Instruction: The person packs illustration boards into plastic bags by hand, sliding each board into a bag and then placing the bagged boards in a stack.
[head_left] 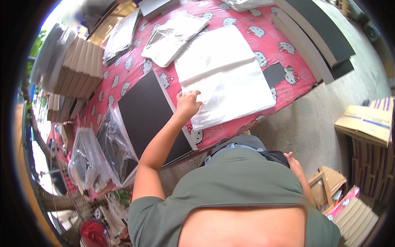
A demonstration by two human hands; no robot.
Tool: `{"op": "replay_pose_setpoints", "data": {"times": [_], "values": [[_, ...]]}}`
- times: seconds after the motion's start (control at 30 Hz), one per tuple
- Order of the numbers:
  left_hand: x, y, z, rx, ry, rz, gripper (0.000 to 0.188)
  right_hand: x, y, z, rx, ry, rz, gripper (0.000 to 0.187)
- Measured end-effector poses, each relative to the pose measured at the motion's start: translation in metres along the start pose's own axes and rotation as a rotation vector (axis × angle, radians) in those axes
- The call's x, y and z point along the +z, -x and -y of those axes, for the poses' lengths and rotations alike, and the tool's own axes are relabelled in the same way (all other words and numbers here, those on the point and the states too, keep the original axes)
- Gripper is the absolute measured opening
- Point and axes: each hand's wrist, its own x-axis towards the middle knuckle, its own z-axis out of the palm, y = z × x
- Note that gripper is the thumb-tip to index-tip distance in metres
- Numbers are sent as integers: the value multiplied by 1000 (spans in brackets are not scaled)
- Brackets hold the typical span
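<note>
Looking down on a semi-open work area, with grey concrete floor (296, 119) to the right and greenery (41, 43) way off to the left. Got a big table taking up most of it, under a pink cover (271, 45) full of white cartoon cat faces. Long dark-topped boards (317, 29) along its right side, plus a tall pile of brown boxes (80, 68) at its left.

Right in front of the body: a broad stack of white plastic sheets (236, 90), lying flat by the near edge, with a loose crosswise edge partway up. Just left of that, a black panel (144, 109) with a pale border, also flat. Further left again, a dark panel in clear wrap (117, 140) at the table's edge, and up past the white stack, a crumpled white packet (173, 37).

Now the left hand (189, 103): over the left edge of the white stack, thumb and forefinger apart. Probably touching the plastic, hard to be sure from above. Right hand (293, 162) down beside the waist, partly hidden, so can't tell about any grip. Lastly, a small grey square (274, 74) just right of the stack.
</note>
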Motion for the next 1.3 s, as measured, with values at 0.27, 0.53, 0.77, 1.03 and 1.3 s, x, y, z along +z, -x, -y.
{"op": "replay_pose_setpoints", "data": {"times": [0.27,0.53,0.77,1.03,1.3], "values": [[-14,3,-12,45,292,-206,19,-67,-36,39,-56,43,27,77],[-5,16,-4,-123,510,-337,19,-106,-83,77,-287,592,-29,50],[-18,1,-48,32,921,-561,16,40,-94,248,-1513,816,98,76],[-67,14,-90,15,881,-977,10,101,-107,338,-1243,425,602,15],[-70,102,-33,-336,1545,-938,14,-46,-102,385,-1706,-125,-486,13]]}}
